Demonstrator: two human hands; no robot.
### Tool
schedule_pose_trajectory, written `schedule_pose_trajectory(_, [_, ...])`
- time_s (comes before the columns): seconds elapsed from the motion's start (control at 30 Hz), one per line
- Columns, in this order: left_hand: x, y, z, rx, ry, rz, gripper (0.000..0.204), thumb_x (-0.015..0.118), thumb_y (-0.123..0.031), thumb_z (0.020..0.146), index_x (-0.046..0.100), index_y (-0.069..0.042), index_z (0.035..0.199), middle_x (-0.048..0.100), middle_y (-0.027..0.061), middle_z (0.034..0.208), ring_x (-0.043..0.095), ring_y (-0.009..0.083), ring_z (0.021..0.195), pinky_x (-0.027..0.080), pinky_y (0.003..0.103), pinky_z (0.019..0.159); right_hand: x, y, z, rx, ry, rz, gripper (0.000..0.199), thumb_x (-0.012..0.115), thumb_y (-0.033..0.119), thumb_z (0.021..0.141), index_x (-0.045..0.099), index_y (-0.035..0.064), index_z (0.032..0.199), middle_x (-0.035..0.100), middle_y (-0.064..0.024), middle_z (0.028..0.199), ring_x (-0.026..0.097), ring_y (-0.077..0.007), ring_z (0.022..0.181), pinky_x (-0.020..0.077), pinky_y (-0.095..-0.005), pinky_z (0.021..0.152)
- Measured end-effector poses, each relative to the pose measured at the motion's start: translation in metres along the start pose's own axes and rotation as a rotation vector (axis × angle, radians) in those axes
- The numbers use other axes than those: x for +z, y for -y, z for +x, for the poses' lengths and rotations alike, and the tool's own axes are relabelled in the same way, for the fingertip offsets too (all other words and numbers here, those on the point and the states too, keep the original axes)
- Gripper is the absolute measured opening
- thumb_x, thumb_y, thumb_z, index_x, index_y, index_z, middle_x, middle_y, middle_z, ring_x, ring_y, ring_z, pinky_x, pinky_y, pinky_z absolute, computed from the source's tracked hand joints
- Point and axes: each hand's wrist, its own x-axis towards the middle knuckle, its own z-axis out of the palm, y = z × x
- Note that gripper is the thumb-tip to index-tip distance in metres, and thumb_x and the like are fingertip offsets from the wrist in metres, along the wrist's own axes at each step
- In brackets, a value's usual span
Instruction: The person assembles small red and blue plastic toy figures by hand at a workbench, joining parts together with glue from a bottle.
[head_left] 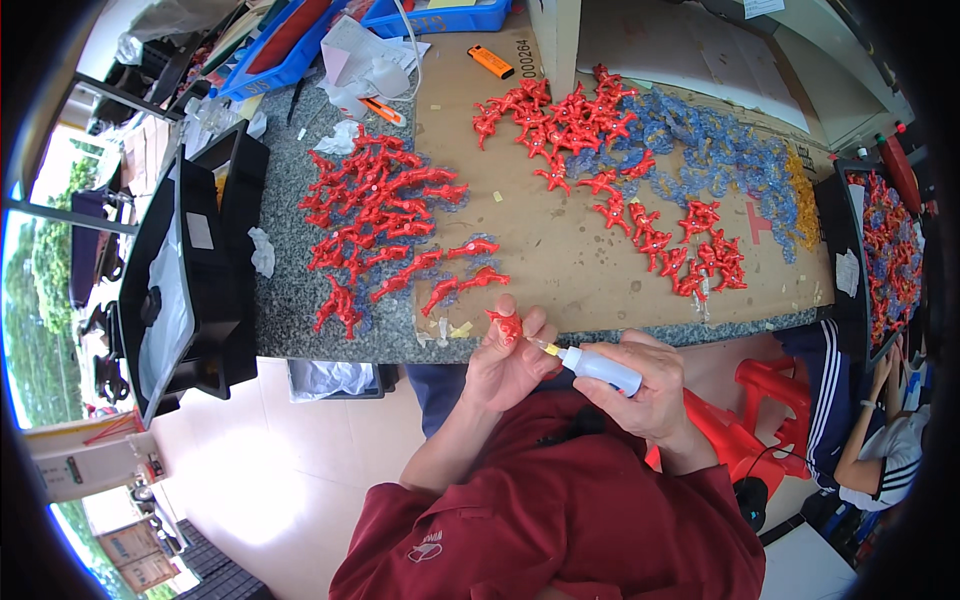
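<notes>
Pinched in the fingertips of my left hand (508,372) is a small red plastic piece (506,327), held just off the table's near edge. My right hand (652,384) grips a small squeeze bottle (604,370) with a yellow-based nozzle, tilted so its thin tip reaches the red piece; whether they touch I cannot tell. Beyond my left hand, rows of red plastic figures (375,200) lie with clear bluish parts among them. More red figures (556,120) are spread over the brown cardboard (560,270) farther right.
Clear blue pieces (690,140) and yellow pieces (798,195) are heaped at the right. An orange cutter (385,112) and an orange object (490,62) lie at the back near blue bins (455,18). Black bins flank the table; another person's arm (868,425) is at far right.
</notes>
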Motion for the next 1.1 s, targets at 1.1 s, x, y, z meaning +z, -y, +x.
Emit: schedule_pose_trajectory(1.1, [0.006, 0.005, -0.014, -0.068, -0.135, 0.231, 0.023, 0.053, -0.024, 0.087, 0.047, -0.015, 0.108, 0.048, 0.0006, 0.082, 0.037, 0.012, 0.067, 0.03, 0.025, 0.06, -0.035, -0.055, 0.051, 0.168, -0.245, -0.256, 0.025, 0.063, 0.009, 0.075, 0.058, 0.0019, 0.099, 0.059, -0.0138, 0.096, 0.054, -0.0281, 0.089, 0.0437, -0.0347, 0.075])
